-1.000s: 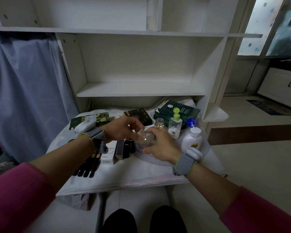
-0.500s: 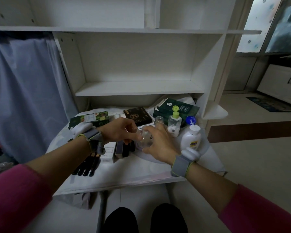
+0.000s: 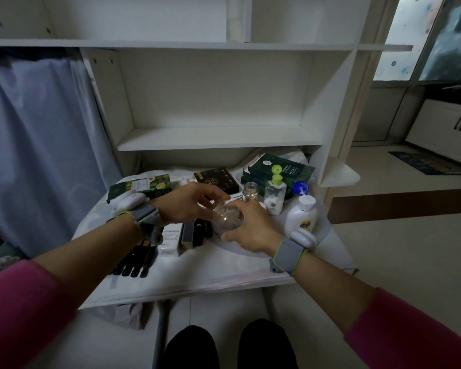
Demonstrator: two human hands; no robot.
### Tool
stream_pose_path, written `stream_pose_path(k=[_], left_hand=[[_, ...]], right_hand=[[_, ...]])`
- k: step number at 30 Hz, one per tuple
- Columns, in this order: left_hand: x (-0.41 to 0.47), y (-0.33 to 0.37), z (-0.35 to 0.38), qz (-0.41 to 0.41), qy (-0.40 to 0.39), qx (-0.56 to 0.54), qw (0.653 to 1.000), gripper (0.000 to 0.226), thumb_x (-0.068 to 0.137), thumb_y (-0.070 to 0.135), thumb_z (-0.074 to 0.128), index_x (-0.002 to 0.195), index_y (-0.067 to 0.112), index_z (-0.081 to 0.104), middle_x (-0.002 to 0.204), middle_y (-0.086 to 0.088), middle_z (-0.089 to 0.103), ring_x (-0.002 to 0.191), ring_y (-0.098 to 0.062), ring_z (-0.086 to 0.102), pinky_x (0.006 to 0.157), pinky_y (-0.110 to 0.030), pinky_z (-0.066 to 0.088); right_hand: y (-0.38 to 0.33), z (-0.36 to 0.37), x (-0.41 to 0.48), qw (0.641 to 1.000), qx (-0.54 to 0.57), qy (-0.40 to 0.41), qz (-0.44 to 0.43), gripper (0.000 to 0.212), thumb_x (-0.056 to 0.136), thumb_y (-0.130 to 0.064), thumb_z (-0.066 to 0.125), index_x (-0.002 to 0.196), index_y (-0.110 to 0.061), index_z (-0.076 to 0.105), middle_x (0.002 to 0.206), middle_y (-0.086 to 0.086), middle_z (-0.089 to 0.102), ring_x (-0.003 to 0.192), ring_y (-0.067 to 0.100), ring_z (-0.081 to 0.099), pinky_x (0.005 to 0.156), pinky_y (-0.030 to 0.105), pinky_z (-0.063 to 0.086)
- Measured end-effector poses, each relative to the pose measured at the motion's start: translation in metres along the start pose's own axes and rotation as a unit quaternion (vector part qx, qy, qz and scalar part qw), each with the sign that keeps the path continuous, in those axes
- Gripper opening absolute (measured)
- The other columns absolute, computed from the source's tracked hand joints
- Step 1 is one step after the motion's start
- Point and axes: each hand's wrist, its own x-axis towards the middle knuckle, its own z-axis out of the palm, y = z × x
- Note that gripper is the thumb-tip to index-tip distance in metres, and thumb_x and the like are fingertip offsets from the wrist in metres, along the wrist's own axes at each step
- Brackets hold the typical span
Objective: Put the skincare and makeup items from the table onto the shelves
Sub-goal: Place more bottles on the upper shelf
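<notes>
A round clear glass bottle (image 3: 228, 219) sits between both hands over the middle of the white table (image 3: 197, 272). My right hand (image 3: 250, 227) wraps its body from the right. My left hand (image 3: 189, 202) pinches its top from the left. Behind them stand a small clear jar (image 3: 250, 190), a clear bottle with a green flip cap (image 3: 275, 194) and a white lotion bottle with a blue cap (image 3: 302, 211). Dark green boxes (image 3: 282, 167), a black box (image 3: 216, 179) and a green fruit-print box (image 3: 144, 186) lie at the back. The white shelf (image 3: 218, 137) above holds nothing.
Black tubes (image 3: 136, 261), a white carton (image 3: 171, 237) and dark slim boxes (image 3: 194, 231) lie near the left forearm. A blue curtain (image 3: 37, 145) hangs at the left. A small corner shelf (image 3: 338, 175) juts out on the right. My feet (image 3: 229, 344) show under the table edge.
Both hands stay on the glass bottle with only small finger shifts. The view has tilted slightly.
</notes>
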Motion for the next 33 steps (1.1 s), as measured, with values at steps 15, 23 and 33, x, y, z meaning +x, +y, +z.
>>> stream_pose_path(k=[15, 23, 33], left_hand=[[0.001, 0.003, -0.004, -0.05, -0.013, -0.019, 0.998, 0.029, 0.083, 0.015, 0.074, 0.11, 0.017, 0.065, 0.106, 0.0, 0.068, 0.09, -0.016, 0.068, 0.076, -0.028, 0.058], [0.002, 0.006, -0.004, -0.065, -0.018, -0.009, 0.998, 0.035, 0.084, 0.016, 0.073, 0.116, 0.021, 0.062, 0.107, 0.004, 0.067, 0.093, -0.016, 0.067, 0.076, -0.027, 0.058], [0.003, 0.012, -0.002, -0.045, 0.008, 0.083, 0.996, 0.02, 0.089, 0.031, 0.065, 0.102, 0.016, 0.066, 0.086, -0.003, 0.074, 0.073, -0.013, 0.07, 0.072, -0.024, 0.055]], right_hand=[[0.003, -0.004, -0.003, 1.0, -0.005, -0.01, 0.015, 0.074, 0.061, -0.027, 0.087, 0.127, -0.029, 0.055, 0.128, 0.008, 0.041, 0.118, 0.03, 0.046, 0.091, 0.043, 0.052], [0.005, -0.005, -0.003, 1.0, -0.01, -0.004, 0.012, 0.073, 0.062, -0.027, 0.087, 0.127, -0.03, 0.054, 0.133, 0.007, 0.038, 0.12, 0.028, 0.045, 0.097, 0.036, 0.048], [0.001, -0.01, -0.003, 1.0, -0.008, -0.003, -0.007, 0.07, 0.06, -0.027, 0.086, 0.123, -0.028, 0.055, 0.128, 0.006, 0.041, 0.113, 0.027, 0.049, 0.092, 0.037, 0.05]])
